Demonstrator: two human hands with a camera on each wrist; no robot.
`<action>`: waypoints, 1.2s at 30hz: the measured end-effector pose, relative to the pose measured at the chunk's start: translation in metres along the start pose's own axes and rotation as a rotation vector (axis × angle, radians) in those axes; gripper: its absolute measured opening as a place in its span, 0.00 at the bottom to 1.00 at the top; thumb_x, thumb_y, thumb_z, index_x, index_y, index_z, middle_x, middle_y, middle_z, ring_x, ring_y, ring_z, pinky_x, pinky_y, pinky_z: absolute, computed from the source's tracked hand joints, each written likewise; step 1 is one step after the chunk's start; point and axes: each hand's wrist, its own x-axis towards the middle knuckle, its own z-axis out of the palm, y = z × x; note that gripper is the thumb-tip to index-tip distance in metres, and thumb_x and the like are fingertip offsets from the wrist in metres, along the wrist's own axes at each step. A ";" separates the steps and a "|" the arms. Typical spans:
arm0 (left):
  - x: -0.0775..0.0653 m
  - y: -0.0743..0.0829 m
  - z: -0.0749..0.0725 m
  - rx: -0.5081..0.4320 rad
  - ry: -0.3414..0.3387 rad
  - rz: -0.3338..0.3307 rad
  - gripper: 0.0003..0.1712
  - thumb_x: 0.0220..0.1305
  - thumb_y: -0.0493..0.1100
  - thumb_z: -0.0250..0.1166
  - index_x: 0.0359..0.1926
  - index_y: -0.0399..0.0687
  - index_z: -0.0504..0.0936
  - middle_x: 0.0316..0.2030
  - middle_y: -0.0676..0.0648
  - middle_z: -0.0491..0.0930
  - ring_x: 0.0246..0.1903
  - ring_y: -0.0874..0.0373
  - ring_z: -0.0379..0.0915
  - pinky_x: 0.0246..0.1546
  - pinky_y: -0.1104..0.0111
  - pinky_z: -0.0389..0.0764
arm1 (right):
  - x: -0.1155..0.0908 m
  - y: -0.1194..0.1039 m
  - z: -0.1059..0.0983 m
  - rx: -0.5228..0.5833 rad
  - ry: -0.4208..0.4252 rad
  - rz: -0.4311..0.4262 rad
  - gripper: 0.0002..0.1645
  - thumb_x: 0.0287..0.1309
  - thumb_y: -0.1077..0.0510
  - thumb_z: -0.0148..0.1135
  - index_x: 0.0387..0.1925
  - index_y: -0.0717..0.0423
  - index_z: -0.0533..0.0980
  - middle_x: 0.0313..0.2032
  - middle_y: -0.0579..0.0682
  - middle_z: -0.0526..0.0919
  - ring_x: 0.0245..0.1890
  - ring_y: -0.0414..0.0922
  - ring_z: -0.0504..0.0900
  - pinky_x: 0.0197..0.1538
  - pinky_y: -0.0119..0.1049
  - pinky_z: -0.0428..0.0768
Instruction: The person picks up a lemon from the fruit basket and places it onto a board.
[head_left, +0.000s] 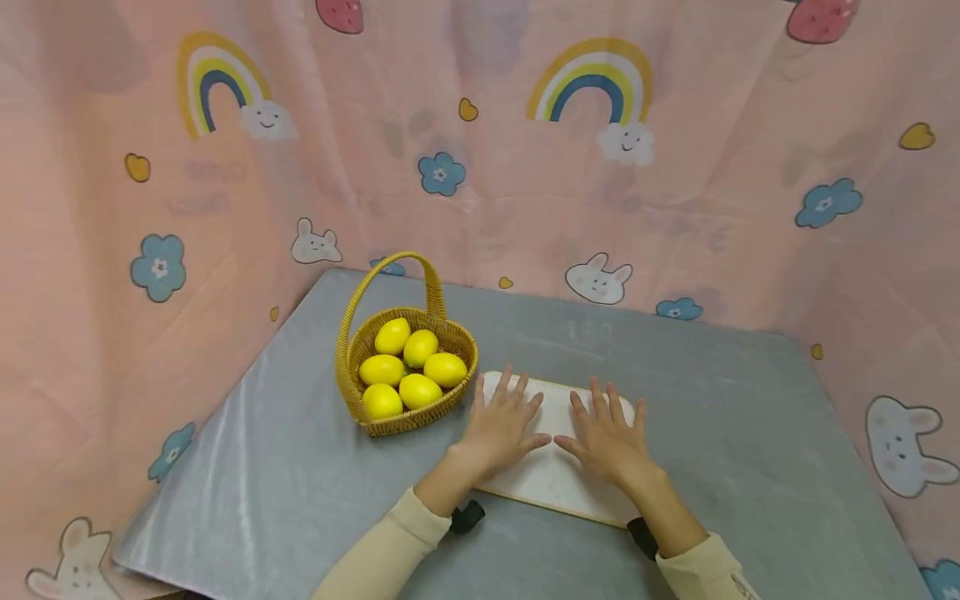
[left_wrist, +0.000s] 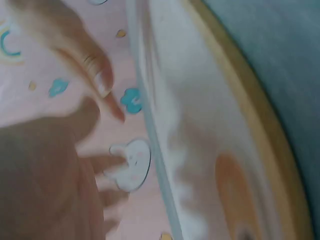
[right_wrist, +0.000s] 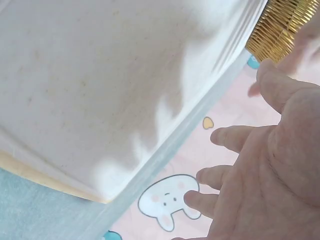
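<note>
A white board (head_left: 555, 483) with rounded corners and a tan edge lies on the grey table, looking like a cutting board. My left hand (head_left: 498, 429) is over its left part, fingers spread and straight. Over the right part is my right hand (head_left: 611, 442), spread in the same way, the thumbs close together. In the right wrist view, the palm (right_wrist: 270, 175) hovers above the board and casts a finger-shaped shadow on it. Neither hand holds anything. In the left wrist view, an orange-tan oval (left_wrist: 232, 195) shows on the board near its edge; what it is, I cannot tell.
Just left of the board stands a woven basket (head_left: 408, 423) with a tall arched handle (head_left: 348, 333). Several yellow lemons (head_left: 420, 392) lie in it. A pink printed curtain (head_left: 495, 233) hangs behind and beside the grey table (head_left: 750, 433).
</note>
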 end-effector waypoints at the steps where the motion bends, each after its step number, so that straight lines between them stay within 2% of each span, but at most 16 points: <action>1: -0.003 -0.004 -0.001 -0.089 -0.007 0.052 0.39 0.73 0.69 0.43 0.77 0.59 0.60 0.77 0.46 0.52 0.77 0.47 0.38 0.72 0.41 0.44 | 0.000 0.000 0.000 0.003 0.002 -0.001 0.46 0.67 0.36 0.55 0.75 0.60 0.59 0.76 0.69 0.44 0.74 0.69 0.42 0.65 0.77 0.36; 3: -0.013 -0.014 -0.005 -0.284 0.001 0.152 0.36 0.75 0.65 0.45 0.74 0.52 0.66 0.73 0.47 0.62 0.74 0.50 0.51 0.72 0.48 0.54 | 0.001 0.000 0.000 0.007 0.008 -0.005 0.47 0.67 0.36 0.56 0.75 0.60 0.59 0.76 0.69 0.44 0.74 0.69 0.42 0.65 0.77 0.36; 5: -0.025 -0.025 -0.011 -0.426 0.115 0.243 0.29 0.77 0.59 0.49 0.66 0.47 0.76 0.64 0.48 0.75 0.66 0.54 0.67 0.67 0.56 0.66 | 0.000 0.000 0.000 0.013 0.011 -0.008 0.47 0.67 0.36 0.56 0.74 0.60 0.60 0.75 0.69 0.45 0.74 0.69 0.43 0.65 0.77 0.36; 7: -0.038 -0.038 -0.016 -0.471 0.388 0.338 0.21 0.76 0.52 0.54 0.52 0.44 0.84 0.48 0.50 0.85 0.50 0.56 0.80 0.53 0.63 0.78 | -0.001 -0.001 -0.001 0.026 0.014 -0.011 0.46 0.67 0.37 0.56 0.74 0.61 0.60 0.75 0.70 0.45 0.74 0.69 0.43 0.64 0.77 0.36; 10: -0.055 -0.058 -0.024 -0.404 0.971 0.398 0.13 0.71 0.43 0.58 0.31 0.44 0.84 0.27 0.51 0.83 0.27 0.58 0.79 0.30 0.69 0.81 | -0.001 -0.001 -0.002 0.036 0.020 -0.010 0.45 0.68 0.38 0.56 0.74 0.61 0.59 0.75 0.70 0.46 0.74 0.69 0.43 0.64 0.77 0.36; 12: -0.061 -0.070 -0.027 -0.342 1.351 0.369 0.13 0.66 0.39 0.59 0.23 0.41 0.80 0.20 0.49 0.78 0.18 0.56 0.72 0.21 0.69 0.75 | -0.002 -0.001 -0.003 0.042 0.025 -0.011 0.45 0.68 0.38 0.56 0.74 0.62 0.59 0.75 0.70 0.46 0.74 0.70 0.43 0.64 0.77 0.36; 14: -0.066 -0.080 -0.030 -0.313 1.651 0.261 0.13 0.62 0.41 0.60 0.23 0.37 0.76 0.19 0.45 0.74 0.17 0.53 0.66 0.21 0.68 0.70 | -0.001 -0.001 -0.003 0.041 0.026 -0.017 0.46 0.68 0.37 0.55 0.74 0.62 0.59 0.75 0.70 0.45 0.74 0.70 0.43 0.64 0.77 0.36; 15: -0.067 -0.084 -0.031 -0.313 1.761 0.187 0.15 0.60 0.42 0.60 0.25 0.33 0.74 0.21 0.41 0.73 0.19 0.50 0.66 0.25 0.67 0.69 | 0.000 -0.001 -0.003 0.041 0.022 -0.020 0.46 0.68 0.37 0.55 0.74 0.61 0.59 0.75 0.70 0.45 0.74 0.70 0.43 0.64 0.77 0.36; 17: -0.071 -0.089 -0.033 -0.370 1.870 0.028 0.21 0.58 0.45 0.62 0.33 0.25 0.70 0.29 0.33 0.72 0.29 0.43 0.67 0.37 0.63 0.68 | 0.000 -0.003 -0.002 0.041 0.010 -0.026 0.46 0.68 0.36 0.55 0.74 0.61 0.59 0.75 0.70 0.45 0.74 0.70 0.43 0.64 0.77 0.35; 18: -0.073 -0.091 -0.034 -0.414 1.881 -0.045 0.25 0.56 0.45 0.62 0.38 0.22 0.69 0.34 0.30 0.71 0.35 0.40 0.67 0.43 0.61 0.66 | 0.001 -0.004 -0.001 0.043 0.006 -0.029 0.47 0.68 0.36 0.55 0.74 0.61 0.59 0.75 0.70 0.45 0.74 0.70 0.43 0.64 0.77 0.35; 20: -0.078 -0.093 -0.034 -0.527 1.820 -0.157 0.33 0.54 0.43 0.63 0.49 0.18 0.65 0.46 0.24 0.69 0.47 0.36 0.64 0.54 0.57 0.60 | 0.001 -0.006 0.000 0.044 -0.004 -0.032 0.47 0.68 0.36 0.55 0.75 0.61 0.59 0.75 0.71 0.45 0.74 0.70 0.43 0.64 0.77 0.35; 23: -0.086 -0.096 -0.031 -0.723 1.640 -0.265 0.42 0.49 0.37 0.64 0.62 0.16 0.59 0.60 0.22 0.64 0.62 0.35 0.56 0.64 0.53 0.50 | 0.000 -0.008 0.001 0.050 -0.011 -0.032 0.47 0.68 0.36 0.55 0.75 0.62 0.59 0.75 0.71 0.45 0.74 0.70 0.44 0.64 0.77 0.35; 26: -0.094 -0.099 -0.026 -0.867 1.443 -0.328 0.47 0.49 0.33 0.65 0.68 0.20 0.56 0.66 0.25 0.61 0.68 0.34 0.49 0.67 0.45 0.44 | -0.001 -0.008 0.002 0.057 -0.009 -0.033 0.47 0.67 0.37 0.56 0.75 0.62 0.58 0.75 0.71 0.46 0.73 0.70 0.45 0.64 0.77 0.35; 29: -0.099 -0.103 -0.023 -0.964 1.270 -0.382 0.49 0.51 0.33 0.67 0.72 0.25 0.55 0.69 0.27 0.58 0.69 0.33 0.45 0.66 0.38 0.46 | -0.001 -0.008 0.003 0.059 -0.008 -0.036 0.47 0.68 0.36 0.56 0.75 0.62 0.58 0.75 0.71 0.47 0.73 0.70 0.45 0.64 0.77 0.36; 32: -0.095 -0.117 -0.006 -1.040 1.205 -0.374 0.45 0.51 0.29 0.69 0.70 0.27 0.61 0.67 0.28 0.63 0.67 0.33 0.51 0.66 0.39 0.53 | 0.001 -0.009 0.003 0.060 -0.007 -0.039 0.47 0.68 0.36 0.55 0.75 0.62 0.58 0.74 0.71 0.47 0.73 0.70 0.45 0.64 0.77 0.36; 36: -0.088 -0.144 0.022 -1.057 1.179 -0.266 0.38 0.49 0.26 0.70 0.64 0.28 0.72 0.60 0.27 0.71 0.63 0.35 0.62 0.66 0.43 0.56 | 0.002 -0.010 0.003 0.063 -0.012 -0.048 0.47 0.68 0.36 0.55 0.75 0.62 0.58 0.74 0.71 0.47 0.73 0.70 0.45 0.64 0.77 0.35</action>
